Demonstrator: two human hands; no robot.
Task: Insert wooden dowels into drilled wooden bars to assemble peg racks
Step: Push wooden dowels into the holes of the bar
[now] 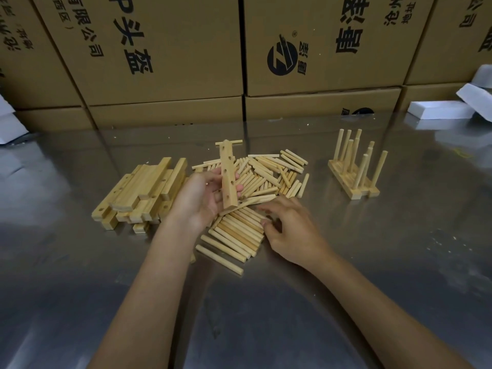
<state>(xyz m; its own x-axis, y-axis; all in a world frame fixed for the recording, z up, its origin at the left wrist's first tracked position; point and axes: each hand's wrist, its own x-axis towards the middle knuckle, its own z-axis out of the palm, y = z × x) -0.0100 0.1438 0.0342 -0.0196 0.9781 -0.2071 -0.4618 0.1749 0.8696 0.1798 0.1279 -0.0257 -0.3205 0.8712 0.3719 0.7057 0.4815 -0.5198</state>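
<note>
My left hand point(203, 199) grips a drilled wooden bar point(228, 175), held upright above the table with its row of holes facing me. One dowel point(231, 142) sticks sideways through the bar's top end. My right hand point(288, 227) reaches into the pile of loose dowels point(262, 178), its fingertips curled on the near dowels point(234, 235); whether a dowel is pinched is hidden. A stack of drilled bars point(141, 193) lies to the left. Finished peg racks point(355, 166) stand at the right with dowels upright.
The work surface is a shiny metal table point(372, 262). Large cardboard boxes point(165, 54) form a wall along the far edge. White foam blocks point(442, 109) lie at the far right, and white pieces point(8, 121) at the far left.
</note>
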